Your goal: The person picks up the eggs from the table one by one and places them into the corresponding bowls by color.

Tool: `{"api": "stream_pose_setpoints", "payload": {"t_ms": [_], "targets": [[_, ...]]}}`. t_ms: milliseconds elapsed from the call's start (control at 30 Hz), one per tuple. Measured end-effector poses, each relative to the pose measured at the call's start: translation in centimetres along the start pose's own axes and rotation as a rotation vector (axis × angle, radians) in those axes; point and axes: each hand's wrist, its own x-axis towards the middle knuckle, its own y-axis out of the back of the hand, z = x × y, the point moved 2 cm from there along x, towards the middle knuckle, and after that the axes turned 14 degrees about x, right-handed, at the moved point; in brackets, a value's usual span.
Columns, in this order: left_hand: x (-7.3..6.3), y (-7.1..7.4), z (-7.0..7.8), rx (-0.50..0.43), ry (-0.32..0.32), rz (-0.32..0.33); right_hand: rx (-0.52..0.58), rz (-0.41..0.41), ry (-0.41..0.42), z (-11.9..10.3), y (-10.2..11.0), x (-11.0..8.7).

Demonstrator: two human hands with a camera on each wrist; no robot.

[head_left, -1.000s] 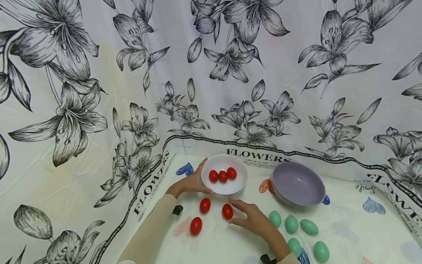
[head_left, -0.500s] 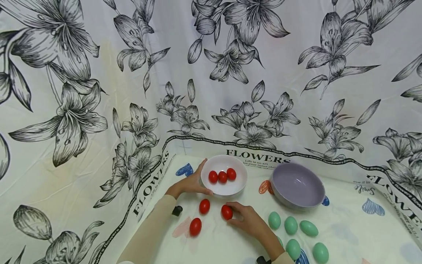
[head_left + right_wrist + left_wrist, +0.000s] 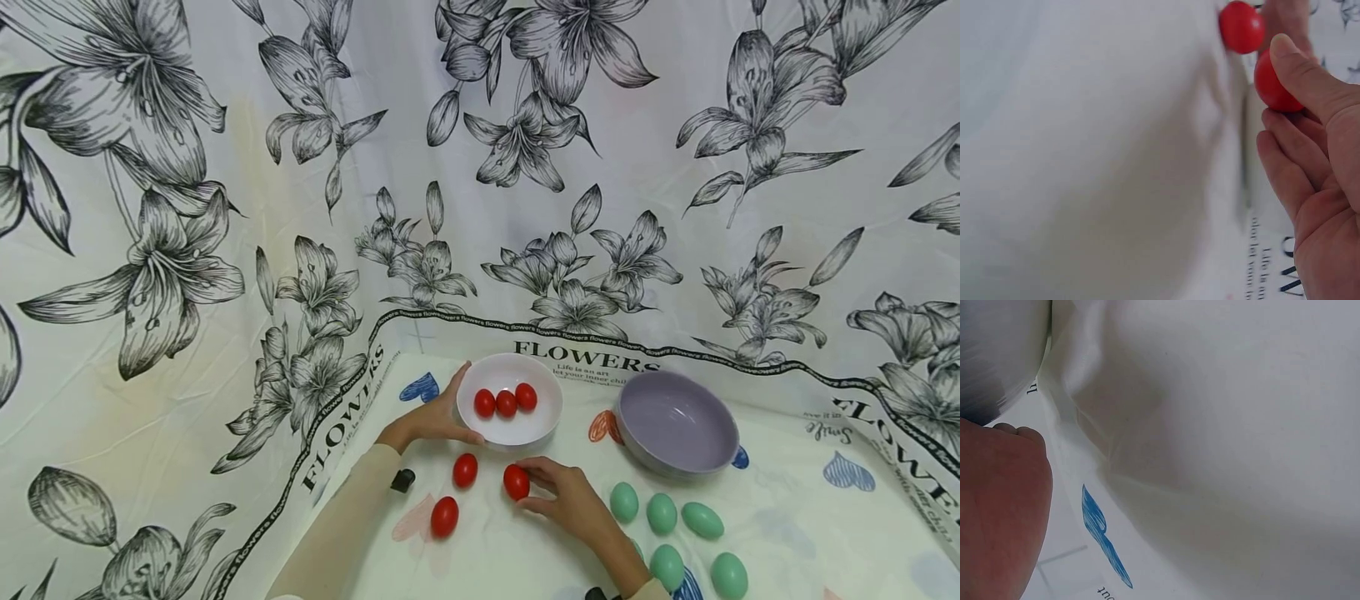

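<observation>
My left hand holds the left side of a white bowl, its thumb along the near side. Three red eggs lie in a row inside this bowl. In front of it, my right hand pinches another red egg. The right wrist view shows the thumb pressed on the held egg, with fingers on its other side. Two more red eggs, one nearer the bowl and one closer to me, lie on the cloth left of my right hand.
A purple bowl stands to the right of the white one, with nothing inside. Several green eggs lie on the cloth in front of it, close to my right forearm. Flower-printed cloth rises behind and at the left.
My right hand has closed its thumb and fingers on the red egg, which lay between them a second ago. The left hand and white bowl stay in place.
</observation>
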Motion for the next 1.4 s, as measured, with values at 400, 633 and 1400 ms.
{"api": "stream_pose_setpoints", "payload": {"t_ms": [400, 633, 1400], "targets": [[-0.1, -0.2, 0.2, -0.023, -0.018, 0.004, -0.027, 0.075, 0.158, -6.9, 2.5, 2.2], [-0.3, -0.1, 0.1, -0.033, -0.019, -0.005, -0.185, 0.121, 0.159, -7.3, 4.2, 6.1], [-0.3, 0.0, 0.2, -0.001, -0.020, -0.010, -0.541, -0.174, 0.040, -5.2, 0.6, 11.8]]}}
